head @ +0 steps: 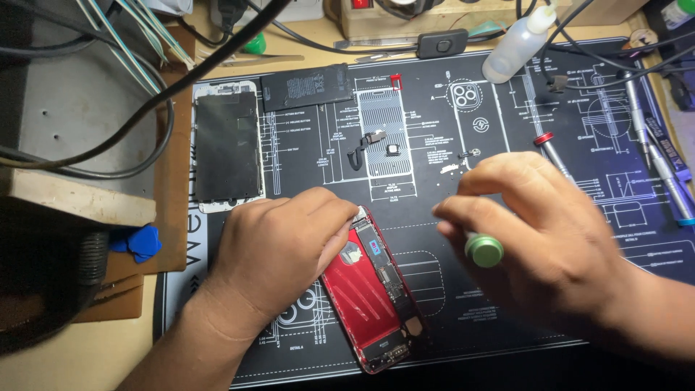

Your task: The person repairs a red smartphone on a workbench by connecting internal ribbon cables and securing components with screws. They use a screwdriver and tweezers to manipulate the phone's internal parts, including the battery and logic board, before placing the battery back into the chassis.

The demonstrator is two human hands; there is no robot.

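We cannot see the tip of the green-capped screwdriver [483, 250]; our right hand [536, 239] hides it. Our left hand [279, 246] covers the top corner of the open red phone [373, 293] and presses on it with bent fingers. The right hand is closed around the screwdriver, just beside the phone. The phone lies on the dark mat [507, 130], between both hands.

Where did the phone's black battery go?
In the head view the black battery lies at the top of the dark work mat, just right of the detached screen and well above the open red phone.
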